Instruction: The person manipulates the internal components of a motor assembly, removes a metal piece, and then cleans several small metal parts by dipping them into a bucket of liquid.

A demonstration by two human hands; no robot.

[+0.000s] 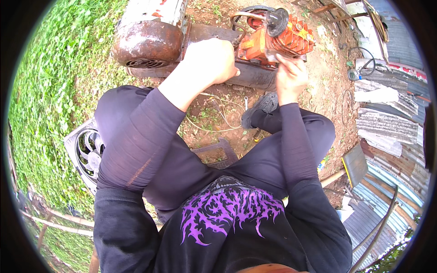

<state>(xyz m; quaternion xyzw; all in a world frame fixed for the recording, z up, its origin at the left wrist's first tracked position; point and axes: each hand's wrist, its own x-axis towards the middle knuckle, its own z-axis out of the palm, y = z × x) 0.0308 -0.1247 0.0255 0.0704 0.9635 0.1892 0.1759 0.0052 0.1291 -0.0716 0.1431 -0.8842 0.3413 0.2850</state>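
An orange finned compressor pump (255, 47) sits on a dark metal tank (252, 76) in front of me, with a round black cap on its top. My left hand (210, 60) is closed in a fist just left of the pump, over the tank; what it grips is hidden behind the fingers. At the pump's near right edge, my right hand (292, 76) has its fingers pinched together by a small greyish part that I cannot make out. Left of both hands stands a rusty electric motor (148, 45) with a vented end.
A wrench (246, 103) lies on the dirt by my shoe (260, 110), near a loose pale cord (214, 130). A fan in a frame (91, 157) rests by my left knee. Corrugated metal sheets (387, 125) lie at the right, grass at the left.
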